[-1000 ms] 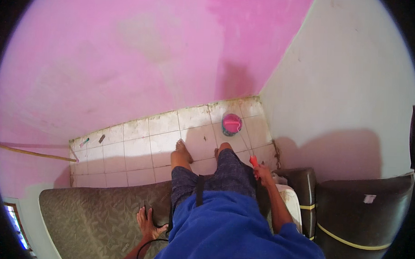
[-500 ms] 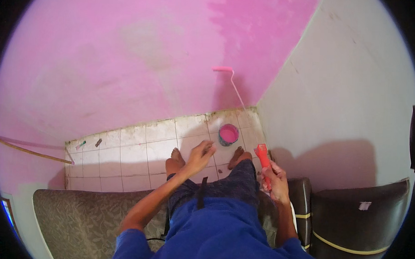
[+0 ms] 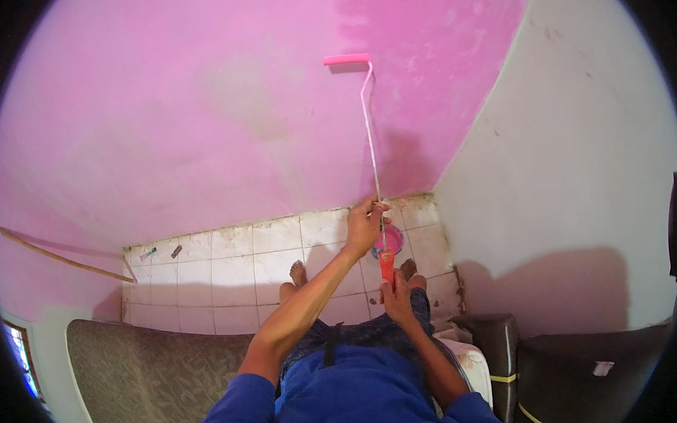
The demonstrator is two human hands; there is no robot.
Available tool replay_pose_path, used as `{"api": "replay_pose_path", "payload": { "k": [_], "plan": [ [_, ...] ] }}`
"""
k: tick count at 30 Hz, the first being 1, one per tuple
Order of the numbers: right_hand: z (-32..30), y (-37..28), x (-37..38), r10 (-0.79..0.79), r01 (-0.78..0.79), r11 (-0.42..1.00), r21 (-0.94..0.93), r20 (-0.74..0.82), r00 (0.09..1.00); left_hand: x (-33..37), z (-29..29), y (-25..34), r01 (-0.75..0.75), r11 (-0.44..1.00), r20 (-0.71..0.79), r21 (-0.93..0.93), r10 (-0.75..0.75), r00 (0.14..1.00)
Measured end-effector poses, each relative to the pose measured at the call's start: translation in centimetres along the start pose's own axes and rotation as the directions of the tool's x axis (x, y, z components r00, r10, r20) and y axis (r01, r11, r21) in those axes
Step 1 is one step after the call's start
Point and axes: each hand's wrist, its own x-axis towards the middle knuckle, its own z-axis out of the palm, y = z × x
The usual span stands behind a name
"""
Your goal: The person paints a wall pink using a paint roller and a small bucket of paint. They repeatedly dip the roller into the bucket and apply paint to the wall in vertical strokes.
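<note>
A long-framed paint roller (image 3: 373, 149) with a red handle reaches up the pink wall (image 3: 207, 117) from my hands. Its pink roller sleeve (image 3: 347, 60) is at the wall, by the left edge of a darker pink band; whether it touches cannot be told. My right hand (image 3: 399, 299) is closed round the red handle. Farther up, my left hand (image 3: 365, 226) grips the thin metal rod with bent fingers. Behind the rod, a bucket of pink paint (image 3: 390, 242) stands on the floor, partly hidden by my left hand and the roller.
White floor tiles (image 3: 232, 272) run along the wall's foot. At left a wooden stick (image 3: 68, 257) leans near the corner, and two small objects lie on the tiles. Behind me is a grey patterned sofa (image 3: 146, 369); dark cushioned furniture (image 3: 594, 377) stands right, beside the pale wall (image 3: 571, 167).
The roller has moved up the wall and to the left. My left hand has come over to the rod and closed on it. My right hand has shifted left with the handle.
</note>
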Motion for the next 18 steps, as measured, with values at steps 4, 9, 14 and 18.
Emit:
{"api": "replay_pose_path", "payload": {
  "k": [4, 9, 14, 18],
  "plan": [
    [1.9, -0.6, 1.9, -0.175, 0.160, 0.968, -0.192, -0.066, 0.982, 2.1, -2.2, -1.1, -0.038, 0.999, -0.062, 0.021, 0.039, 0.997],
    [4.2, 0.2, 5.0, -0.177, 0.165, 0.976, -0.141, -0.081, 0.981, 4.3, -3.3, -1.3, -0.112, 0.993, -0.131, 0.022, 0.114, 0.985],
    [7.3, 4.2, 5.8, -0.147, 0.117, 0.954, -0.277, -0.089, 0.985, 4.8, -5.1, -5.1, -0.047, 0.986, -0.159, 0.159, 0.073, 0.985],
    [7.7, 5.6, 5.9, -0.199, 0.162, 0.958, -0.235, -0.146, 0.969, 4.8, -4.4, -5.7, 0.018, 0.978, -0.181, 0.208, 0.020, 0.983]
  ]
}}
